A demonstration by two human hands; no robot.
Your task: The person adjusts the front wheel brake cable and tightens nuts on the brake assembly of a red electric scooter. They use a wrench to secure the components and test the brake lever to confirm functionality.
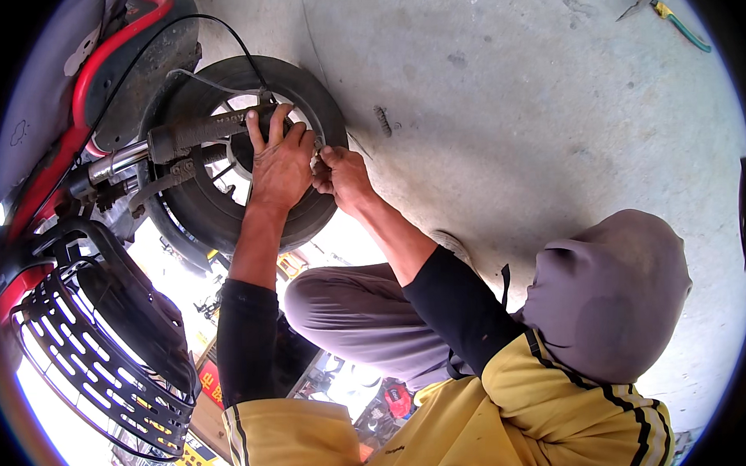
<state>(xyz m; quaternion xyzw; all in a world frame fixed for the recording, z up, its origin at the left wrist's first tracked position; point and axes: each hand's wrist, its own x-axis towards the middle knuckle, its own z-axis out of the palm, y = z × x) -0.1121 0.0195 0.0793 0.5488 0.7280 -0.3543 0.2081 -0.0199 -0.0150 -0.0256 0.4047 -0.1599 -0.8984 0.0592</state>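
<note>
A black-tyred wheel (pixel 323 111) with light spokes stands in front of me, joined to a fork leg (pixel 190 134) with a shiny metal tube and a dark lower sleeve. My left hand (pixel 279 172) lies over the sleeve's end near the hub, its fingers stretched out and slightly apart. Close beside it, my right hand (pixel 342 178) is closed in a pinch at the wheel's right side. What its fingers hold is too small and hidden to name. A thin black cable (pixel 233 32) curves over to the hub area just above my left fingers.
A red tube frame (pixel 80 87) rises at the upper left. Below it hangs a black slotted basket (pixel 98 366). Pliers (pixel 665 13) with yellow and green handles lie on the concrete floor (pixel 499 89) at the upper right. A small coiled spring-like piece (pixel 382 121) lies near the tyre.
</note>
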